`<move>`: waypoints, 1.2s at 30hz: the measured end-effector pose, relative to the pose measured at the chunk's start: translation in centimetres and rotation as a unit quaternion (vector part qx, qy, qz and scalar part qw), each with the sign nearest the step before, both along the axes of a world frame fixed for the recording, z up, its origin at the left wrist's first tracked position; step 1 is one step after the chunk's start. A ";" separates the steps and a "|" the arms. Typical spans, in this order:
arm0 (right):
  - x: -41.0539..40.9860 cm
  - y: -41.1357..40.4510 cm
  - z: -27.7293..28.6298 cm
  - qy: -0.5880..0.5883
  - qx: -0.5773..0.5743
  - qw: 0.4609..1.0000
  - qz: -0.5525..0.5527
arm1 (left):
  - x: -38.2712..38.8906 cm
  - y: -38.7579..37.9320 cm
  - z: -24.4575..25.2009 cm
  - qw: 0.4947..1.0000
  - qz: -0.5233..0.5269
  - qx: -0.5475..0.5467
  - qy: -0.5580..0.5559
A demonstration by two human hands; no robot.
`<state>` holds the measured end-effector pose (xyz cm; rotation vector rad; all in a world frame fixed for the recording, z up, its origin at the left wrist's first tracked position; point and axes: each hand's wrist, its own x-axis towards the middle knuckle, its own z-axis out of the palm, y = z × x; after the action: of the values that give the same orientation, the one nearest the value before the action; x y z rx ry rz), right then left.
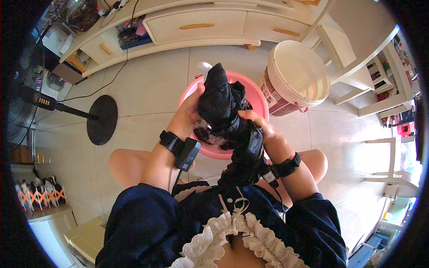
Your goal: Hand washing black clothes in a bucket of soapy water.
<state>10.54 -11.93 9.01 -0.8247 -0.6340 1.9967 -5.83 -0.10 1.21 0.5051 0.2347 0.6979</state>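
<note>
A wet-looking black cloth garment (218, 104) is bunched between my two hands above a round pink plastic basin (254, 90). My left hand (192, 105) grips its left side, with the thumb up along the fabric. On the right, my right hand (256, 122) holds a gathered part, and a long length hangs from there towards my lap. Lower down in the basin, dark fabric and whitish suds (212, 139) show beneath the bundle. A white object (204, 66) stands at the basin's far rim, partly hidden by the cloth.
A large white bucket (296, 75) with a red handle stands right of the basin. The round black base (102, 120) of a standing fan is to the left, its cord crossing the tiled floor. A low white cabinet (194, 28) lies ahead; white chairs (348, 60) stand at right.
</note>
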 end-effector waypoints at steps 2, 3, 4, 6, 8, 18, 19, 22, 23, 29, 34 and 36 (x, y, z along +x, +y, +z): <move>-0.3 -0.1 0.5 0.028 -0.013 0.998 -0.050 | 1.3 -0.9 2.5 0.994 0.042 0.102 -0.003; -0.2 0.5 -0.4 0.020 -0.016 0.999 -0.040 | 1.2 -0.8 2.8 0.994 0.041 0.101 -0.002; -0.1 1.0 -1.5 0.012 -0.021 0.999 -0.032 | 1.0 -0.5 2.9 0.990 0.038 0.111 0.079; 0.5 1.9 -5.0 -0.100 0.077 0.991 -0.037 | 1.8 0.1 3.0 0.981 0.032 0.085 0.170; 0.8 2.8 -5.8 -0.318 0.229 0.920 -0.008 | 2.3 0.6 2.8 0.973 0.031 0.090 0.209; -3.8 3.8 -8.4 -0.679 0.127 0.708 0.150 | 2.2 2.0 -3.5 0.648 0.097 0.387 0.649; -4.1 3.8 -9.1 -0.680 0.127 0.706 0.149 | 2.4 1.8 -3.9 0.600 0.073 0.392 0.693; -4.4 3.6 -11.4 -0.707 0.105 0.682 0.154 | 3.2 0.1 -3.4 0.567 0.072 0.402 0.716; -4.2 3.3 -11.9 -0.711 0.103 0.680 0.148 | 3.2 -0.2 -4.2 0.578 0.109 0.409 0.698; -2.6 1.3 -6.8 -0.637 0.074 0.765 0.061 | -0.9 1.9 -6.7 0.667 0.258 0.405 0.570; 4.5 -1.7 -0.1 -0.412 0.219 0.868 -0.172 | -2.2 -0.2 3.5 0.892 0.065 0.187 0.406; 6.5 -1.6 4.3 -0.413 0.191 0.867 -0.204 | -2.7 -0.2 3.6 0.904 0.082 0.175 0.381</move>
<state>17.05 -13.50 13.27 -1.4235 -1.1720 1.0196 -8.57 -0.31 4.76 1.1077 0.9073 0.6800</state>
